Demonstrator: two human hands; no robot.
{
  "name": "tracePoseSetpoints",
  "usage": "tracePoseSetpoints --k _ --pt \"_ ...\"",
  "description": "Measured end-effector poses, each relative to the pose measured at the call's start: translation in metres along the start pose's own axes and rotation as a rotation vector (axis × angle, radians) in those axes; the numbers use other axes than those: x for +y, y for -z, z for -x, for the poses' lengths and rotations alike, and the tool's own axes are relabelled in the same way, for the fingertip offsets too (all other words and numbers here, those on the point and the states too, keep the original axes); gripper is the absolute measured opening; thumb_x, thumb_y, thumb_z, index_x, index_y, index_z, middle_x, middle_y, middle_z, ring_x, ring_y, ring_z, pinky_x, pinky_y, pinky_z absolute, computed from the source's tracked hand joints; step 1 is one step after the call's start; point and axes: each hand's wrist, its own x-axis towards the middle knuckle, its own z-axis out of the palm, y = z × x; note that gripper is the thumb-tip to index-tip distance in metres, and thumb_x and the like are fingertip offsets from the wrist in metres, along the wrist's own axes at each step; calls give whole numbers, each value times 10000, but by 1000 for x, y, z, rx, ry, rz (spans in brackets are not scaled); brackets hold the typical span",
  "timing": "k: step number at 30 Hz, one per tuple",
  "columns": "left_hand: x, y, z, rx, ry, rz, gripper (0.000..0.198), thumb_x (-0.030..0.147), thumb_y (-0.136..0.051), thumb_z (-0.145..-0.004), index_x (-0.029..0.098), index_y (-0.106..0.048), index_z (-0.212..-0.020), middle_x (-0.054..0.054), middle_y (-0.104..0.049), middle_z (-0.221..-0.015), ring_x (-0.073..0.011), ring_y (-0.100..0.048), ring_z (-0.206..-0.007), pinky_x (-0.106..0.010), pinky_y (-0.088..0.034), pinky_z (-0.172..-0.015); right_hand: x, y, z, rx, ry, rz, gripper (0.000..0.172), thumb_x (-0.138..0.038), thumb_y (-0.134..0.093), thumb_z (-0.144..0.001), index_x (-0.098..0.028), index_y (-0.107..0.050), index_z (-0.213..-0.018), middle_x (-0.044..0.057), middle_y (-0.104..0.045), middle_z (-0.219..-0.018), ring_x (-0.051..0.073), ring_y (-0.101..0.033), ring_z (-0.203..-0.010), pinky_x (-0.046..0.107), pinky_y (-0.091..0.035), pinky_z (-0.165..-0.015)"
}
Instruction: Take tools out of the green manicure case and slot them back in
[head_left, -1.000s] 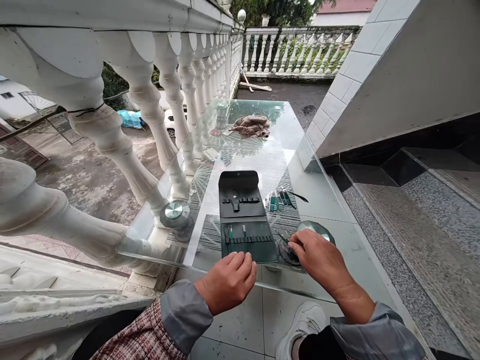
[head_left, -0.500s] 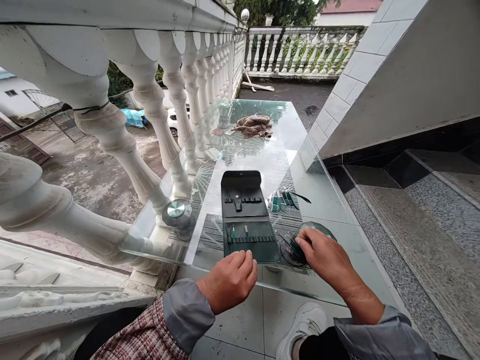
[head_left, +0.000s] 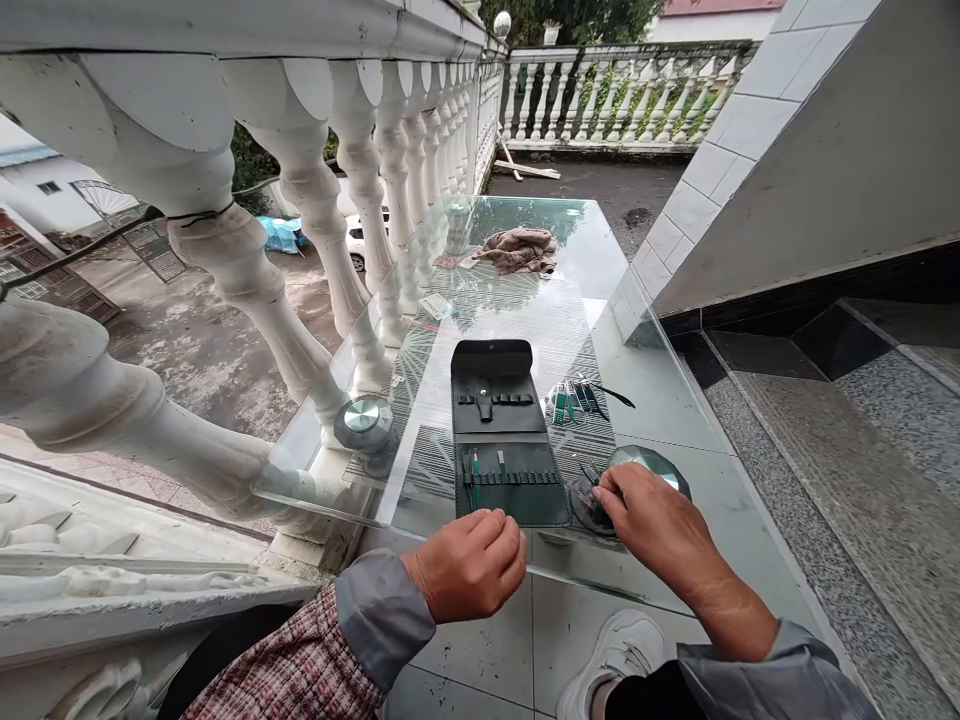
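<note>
An open dark green manicure case lies on the glass table. Its lower half has a row of elastic loops with a few slim tools in them; most loops hold nothing. My left hand is closed at the near edge of the case, and whatever its fingers hold is hidden. To the right, my right hand pinches at slim metal tools above a dark round dish. Beyond it lie nail clippers with green grips and a dark, long-handled piece.
The glass table has round metal-capped supports under it. A crumpled brown cloth and a small card lie farther back. White balusters line the left; stone steps rise at right.
The view has shifted slightly, moving the scene rightward. My right hand stays over the dish, with fewer tools showing at its fingertips. My left hand remains closed near the case.
</note>
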Motion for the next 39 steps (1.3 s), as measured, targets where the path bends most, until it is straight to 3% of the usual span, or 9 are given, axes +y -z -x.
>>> tracePoseSetpoints --k 7,12,16,23,39 --pt "2 7 -3 57 -110 63 218 178 -451 -896 69 -616 -988 -130 -652 -952 -205 -634 -881 -334 -539 -767 4 5 0 13 -25 -41 183 -305 -433 -823 -215 -517 -688 18 -575 -762 155 -497 -666 257 -293 -524" --pt "2 3 0 -8 -55 -9 233 227 -488 -906 81 -601 -1048 -143 -642 -1034 -226 -626 -941 -351 -537 -793 1 9 2 28 -7 -61 162 -280 -460 -807 -221 -543 -682 12 -582 -744 152 -512 -667 254 -306 -522" --pt "1 -2 -1 16 10 -35 232 211 -474 -907 77 -606 -1043 -149 -642 -1041 -236 -622 -955 -358 -530 -803 -2 8 8 -1 64 -84 144 -289 -491 -800 -226 -559 -689 2 -577 -733 147 -525 -674 250 -329 -540" --pt "1 -5 -6 29 2 -17 232 181 -449 -900 72 -615 -1019 -153 -645 -1026 -236 -623 -933 -357 -527 -775 -4 0 13 -38 71 -5 154 -246 -489 -818 -215 -542 -677 9 -581 -733 162 -535 -686 262 -314 -548" --pt "1 -5 -14 28 -30 18 216 154 -457 -889 60 -627 -986 -135 -659 -976 -227 -636 -902 -333 -536 -758 -11 -6 27 22 105 124 164 -182 -427 -849 -213 -496 -704 22 -556 -714 169 -509 -656 269 -264 -512"
